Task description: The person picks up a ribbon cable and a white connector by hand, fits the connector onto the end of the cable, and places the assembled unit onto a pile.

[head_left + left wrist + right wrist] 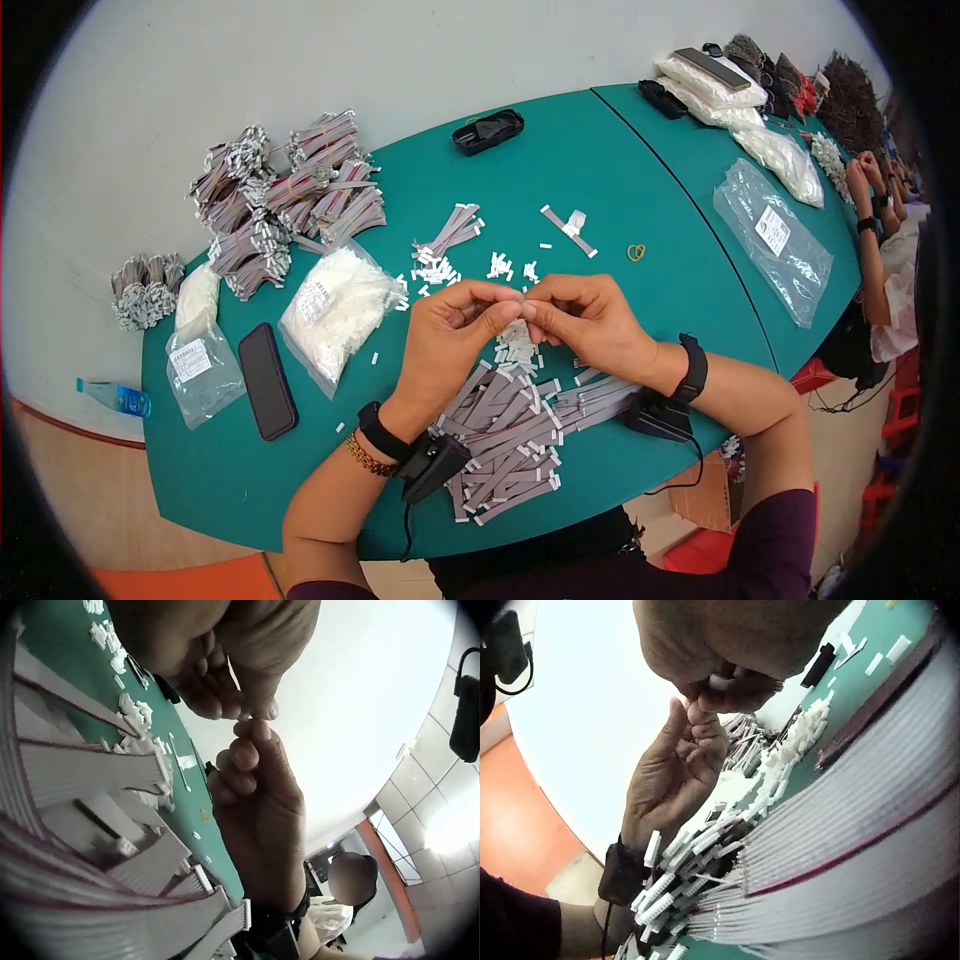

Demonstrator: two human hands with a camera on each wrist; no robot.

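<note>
Fingertips of the left hand [436,340] and right hand [598,325] meet above the table, pinching a tiny pale piece that they mostly hide. In the left wrist view, the left hand [225,645] is at the top and the right hand [262,817] below, tips touching. The right wrist view has the right hand [735,645] above the left hand [675,776]. Beneath them lies a pile of grey ribbon cables [505,430] with white end connectors. Small white connectors [516,348] are heaped just under the fingertips.
Left on the green table [620,180] are a bag of white parts [335,310], a phone [268,382] and bundled cables [240,215]. A cable with a tag [568,230], rubber bands [635,253] and a black case [488,131] lie beyond. An empty bag [775,240] is right.
</note>
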